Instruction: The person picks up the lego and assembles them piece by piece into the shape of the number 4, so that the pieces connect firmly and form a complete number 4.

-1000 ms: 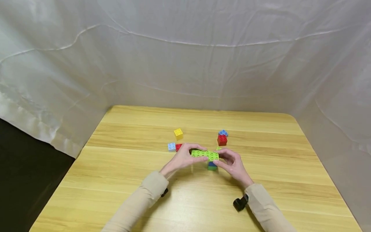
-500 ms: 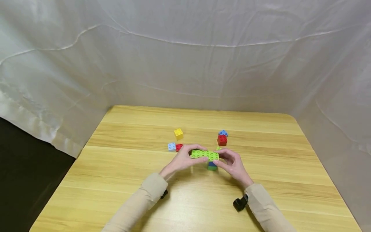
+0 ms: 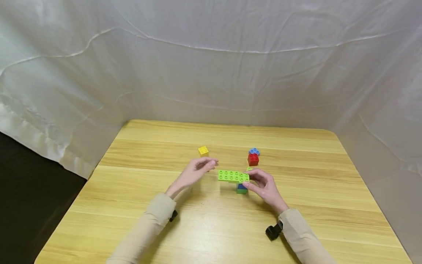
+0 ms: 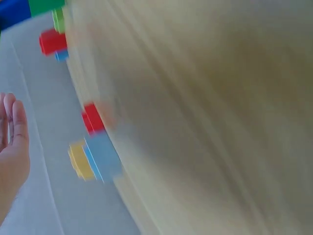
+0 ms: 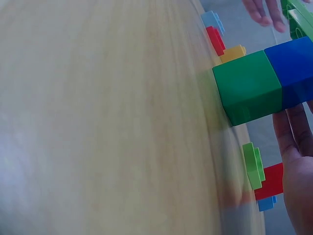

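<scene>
My right hand (image 3: 266,187) pinches the right end of a long lime-green toy brick (image 3: 230,176), thumb in front and fingers behind. That brick lies across the top of a blue brick (image 5: 296,68), which sits on a green brick (image 5: 247,88) standing on the table; its left end juts out past the stack. Left of the stack, my left hand (image 3: 191,174) hovers with relaxed fingers and holds nothing. In the head view it covers a light blue brick and a small red brick; the left wrist view shows the light blue brick (image 4: 103,156) and the red brick (image 4: 93,118).
A yellow brick (image 3: 203,151) lies beyond my left hand. Behind the stack are a red brick (image 3: 253,159), a blue piece (image 3: 254,151) and a small lime piece (image 3: 249,169). A grey curtain (image 3: 230,80) encloses the wooden table (image 3: 211,234).
My left hand has let go of the long lime-green brick and moved left, over the light blue and red bricks. The right hand and the stack have stayed in place.
</scene>
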### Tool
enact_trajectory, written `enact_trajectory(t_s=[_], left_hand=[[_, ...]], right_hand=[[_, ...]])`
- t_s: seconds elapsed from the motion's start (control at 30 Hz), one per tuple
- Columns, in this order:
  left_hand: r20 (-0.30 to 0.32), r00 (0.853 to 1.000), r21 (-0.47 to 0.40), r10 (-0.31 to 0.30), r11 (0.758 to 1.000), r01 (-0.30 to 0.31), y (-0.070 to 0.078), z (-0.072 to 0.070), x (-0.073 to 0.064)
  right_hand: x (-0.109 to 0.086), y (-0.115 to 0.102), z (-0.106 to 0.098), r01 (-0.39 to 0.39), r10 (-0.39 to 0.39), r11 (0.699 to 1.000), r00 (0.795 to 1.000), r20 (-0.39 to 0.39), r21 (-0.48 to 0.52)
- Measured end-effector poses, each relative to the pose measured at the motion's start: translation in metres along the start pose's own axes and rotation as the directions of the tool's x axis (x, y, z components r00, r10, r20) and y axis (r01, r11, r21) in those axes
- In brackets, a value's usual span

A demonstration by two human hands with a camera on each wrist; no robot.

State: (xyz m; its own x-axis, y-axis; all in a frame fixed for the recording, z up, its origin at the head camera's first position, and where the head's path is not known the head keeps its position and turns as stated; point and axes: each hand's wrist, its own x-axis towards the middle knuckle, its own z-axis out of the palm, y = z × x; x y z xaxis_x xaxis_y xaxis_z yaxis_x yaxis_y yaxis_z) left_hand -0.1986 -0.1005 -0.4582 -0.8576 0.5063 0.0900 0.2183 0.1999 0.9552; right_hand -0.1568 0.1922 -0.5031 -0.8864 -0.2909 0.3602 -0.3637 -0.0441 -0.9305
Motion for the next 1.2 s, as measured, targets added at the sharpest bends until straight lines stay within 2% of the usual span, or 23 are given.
enact_trajectory(t_s=[0.2, 0.37, 0.5, 0.87, 1.2], left_hand=[[-0.106, 0.994, 0.099, -0.015, 0.995, 0.026, -0.008, -0.028, -0.004], [-0.124, 0.992, 0.153, -0.016, 0.988, 0.035, -0.011, -0.037, -0.004], [-0.1, 0.995, 0.213, -0.013, 0.976, 0.034, -0.016, -0.038, 0.0], [-0.052, 0.995, 0.365, -0.082, 0.926, 0.096, -0.025, -0.035, 0.01], [-0.03, 0.996, 0.487, -0.083, 0.869, 0.087, -0.028, -0.028, 0.018]], right_hand=[[0.0, -0.001, 0.0, 0.0, 0.0, 1.0, 1.0, 0.0, 0.007], [0.0, 0.001, -0.001, 0.004, -0.004, 1.0, 1.0, 0.001, 0.01], [0.0, 0.002, 0.0, 0.005, -0.005, 1.0, 1.0, 0.0, 0.011], [0.0, 0.001, 0.0, -0.012, 0.012, 1.0, 1.0, -0.005, -0.004], [0.0, -0.001, 0.0, -0.019, 0.019, 1.0, 1.0, 0.006, -0.01]])
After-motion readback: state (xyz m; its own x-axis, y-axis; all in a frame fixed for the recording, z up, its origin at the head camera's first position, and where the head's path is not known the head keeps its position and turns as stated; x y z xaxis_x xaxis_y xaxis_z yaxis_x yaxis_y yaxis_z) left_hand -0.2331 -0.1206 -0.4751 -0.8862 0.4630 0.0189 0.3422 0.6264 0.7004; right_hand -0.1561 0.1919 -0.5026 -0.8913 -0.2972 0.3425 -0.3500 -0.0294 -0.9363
